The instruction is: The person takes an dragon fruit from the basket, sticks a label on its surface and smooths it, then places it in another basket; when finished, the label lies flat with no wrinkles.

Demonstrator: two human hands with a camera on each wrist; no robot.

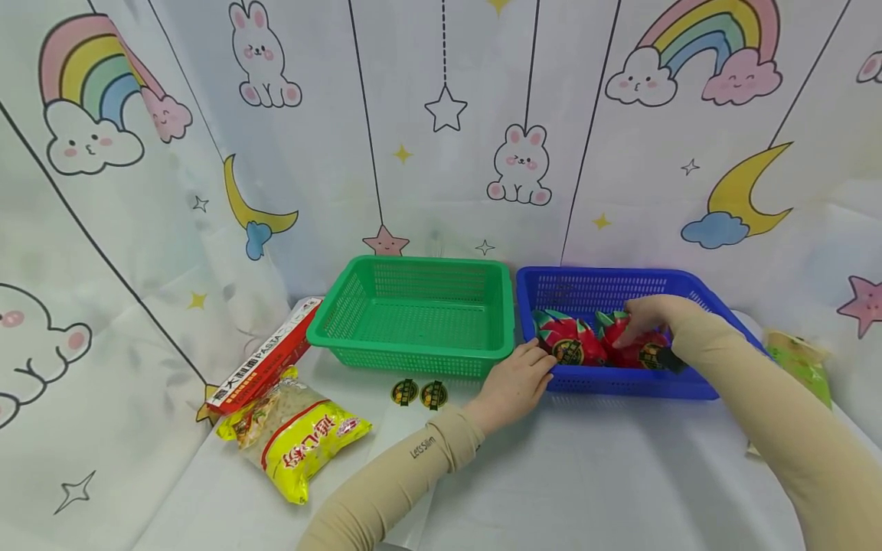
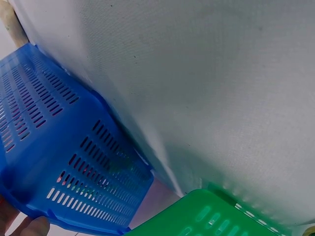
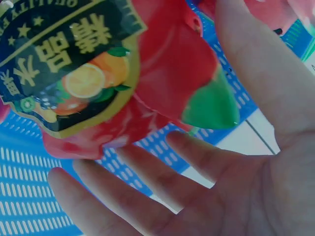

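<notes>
The blue basket [image 1: 620,383] at the right of the table holds two red dragon fruits with green tips. The left dragon fruit [image 1: 551,330] and the right dragon fruit [image 1: 623,353] both carry a dark round label. My left hand [image 1: 517,383] grips the basket's front left corner at the rim; only its fingertips [image 2: 37,227] show in the left wrist view. Reaching in from the right, my right hand [image 1: 658,314] is over the right dragon fruit. In the right wrist view its fingers [image 3: 147,172] are spread beside the labelled dragon fruit [image 3: 167,64].
A green basket [image 1: 413,360] stands left of the blue one. Two dark round labels [image 1: 434,395] lie in front of it. At the left are a red pasta box [image 1: 265,356] and a yellow-ended bag [image 1: 296,436]. A green packet [image 1: 799,363] lies at the far right.
</notes>
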